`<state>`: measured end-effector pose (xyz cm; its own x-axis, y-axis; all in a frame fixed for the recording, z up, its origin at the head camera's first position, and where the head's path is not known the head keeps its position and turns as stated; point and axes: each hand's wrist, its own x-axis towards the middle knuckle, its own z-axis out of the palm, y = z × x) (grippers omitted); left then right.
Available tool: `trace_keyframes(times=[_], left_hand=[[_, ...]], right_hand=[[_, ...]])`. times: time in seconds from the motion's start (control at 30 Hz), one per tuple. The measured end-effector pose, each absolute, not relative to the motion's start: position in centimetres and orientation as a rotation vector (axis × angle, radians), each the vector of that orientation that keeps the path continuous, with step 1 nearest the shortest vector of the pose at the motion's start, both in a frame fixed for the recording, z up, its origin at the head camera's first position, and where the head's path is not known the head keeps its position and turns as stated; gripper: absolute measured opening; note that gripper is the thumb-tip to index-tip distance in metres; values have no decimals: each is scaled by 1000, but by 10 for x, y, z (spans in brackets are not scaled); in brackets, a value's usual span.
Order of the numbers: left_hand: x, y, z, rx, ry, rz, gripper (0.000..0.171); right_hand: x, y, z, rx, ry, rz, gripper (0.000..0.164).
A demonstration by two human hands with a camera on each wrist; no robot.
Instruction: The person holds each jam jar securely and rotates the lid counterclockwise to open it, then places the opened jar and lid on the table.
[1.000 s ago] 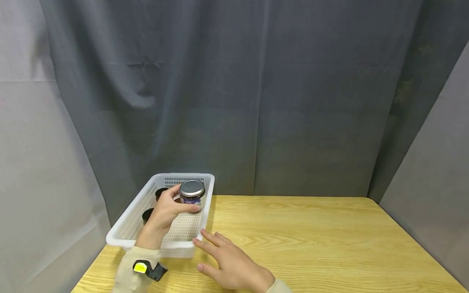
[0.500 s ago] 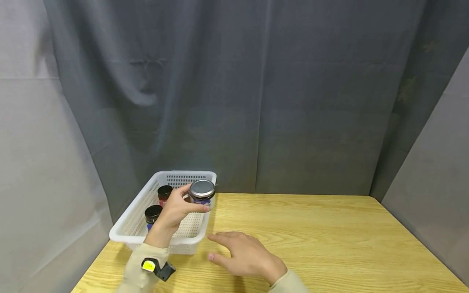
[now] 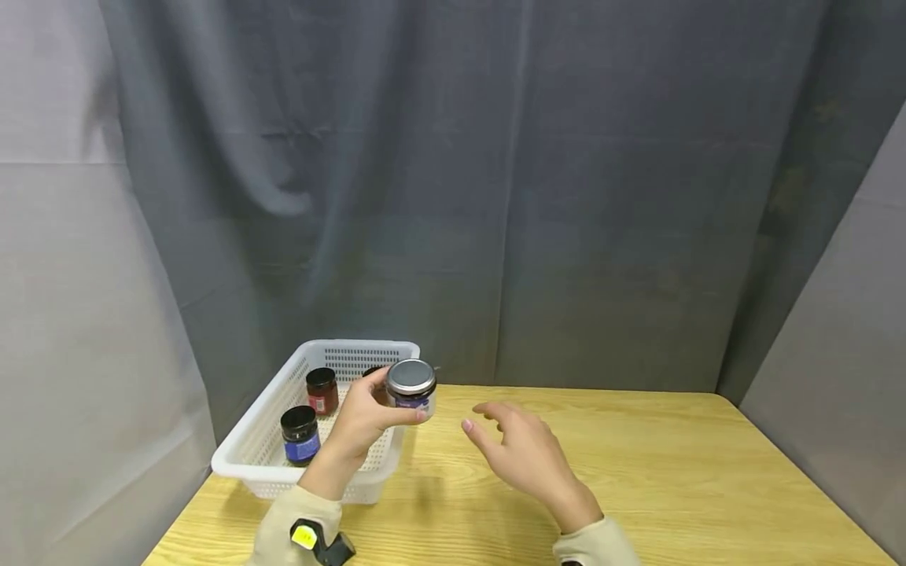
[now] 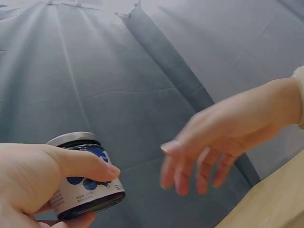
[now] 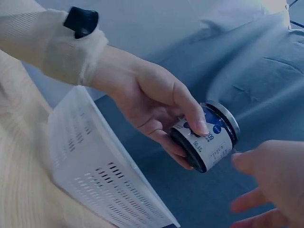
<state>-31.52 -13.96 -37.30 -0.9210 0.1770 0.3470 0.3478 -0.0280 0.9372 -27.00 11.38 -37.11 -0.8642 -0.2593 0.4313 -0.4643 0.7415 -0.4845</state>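
A jam jar (image 3: 412, 387) with a silver-grey lid and a white-and-blue label is held by my left hand (image 3: 361, 417), thumb on one side and fingers on the other. In the head view it hangs above the right rim of the white basket (image 3: 235, 465). My right hand (image 3: 527, 454) is in the air to the right of the jar, fingers loosely bent and apart from it. The left wrist view shows the jar's label (image 4: 88, 187) with dark blue berries. In the right wrist view the right hand (image 5: 280, 180) has its thumb close to the lid.
Inside the basket stand a jar with a red label (image 3: 322, 393) and one with a blue label (image 3: 300, 437), both black-lidded. Another dark lid (image 3: 371, 371) is partly hidden behind my left hand. The wooden table (image 3: 672, 472) extends rightward, with grey curtains (image 3: 602, 196) behind.
The left hand has lifted the jar out to the right, over the basket's rim. The right hand has moved right and up, away from the basket. More jars inside are now visible.
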Motion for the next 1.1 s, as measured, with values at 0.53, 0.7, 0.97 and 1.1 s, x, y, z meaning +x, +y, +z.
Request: trace_keyframes(times=[0.53, 0.7, 0.97, 1.1], left_hand=[[-302, -108, -379, -559, -2129, -2132, 80], [-299, -104, -383, -550, -2169, -2088, 81], [-300, -91, -387, -577, -2184, -2043, 73], [-303, -83, -390, -564, -2184, -2033, 76]], right_hand=[[-272, 124, -364, 459, -2509, 834, 49], [-272, 121, -360, 451, -2509, 845, 50], [-273, 122, -358, 446, -2487, 850, 47], [-275, 120, -360, 444, -2480, 875, 45]])
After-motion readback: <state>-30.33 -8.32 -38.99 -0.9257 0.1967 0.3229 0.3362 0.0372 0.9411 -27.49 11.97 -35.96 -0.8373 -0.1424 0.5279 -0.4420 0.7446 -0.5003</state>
